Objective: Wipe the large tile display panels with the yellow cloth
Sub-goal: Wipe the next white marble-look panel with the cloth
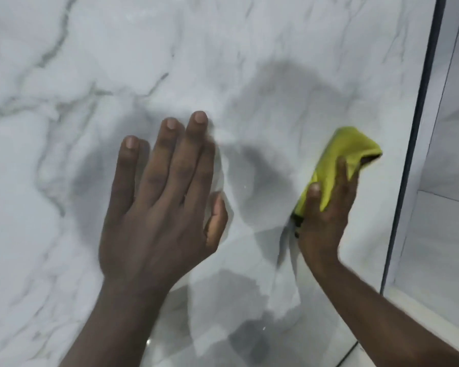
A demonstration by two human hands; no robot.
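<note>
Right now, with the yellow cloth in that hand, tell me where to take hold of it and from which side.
Grip the free upper end of the yellow cloth, coming from above. It is folded into a pad that sticks out past the fingertips of the right hand, which covers its lower half; the tile panel lies behind it, so probably pinch its side edges.

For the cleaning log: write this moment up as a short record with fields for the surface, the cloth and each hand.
surface: glossy white tile panel with grey veins
tool: yellow cloth, folded, against the panel near its right edge
right: right hand grips the cloth
left: left hand flat on the panel, fingers straight
border: dark strip along the panel's right edge
</note>
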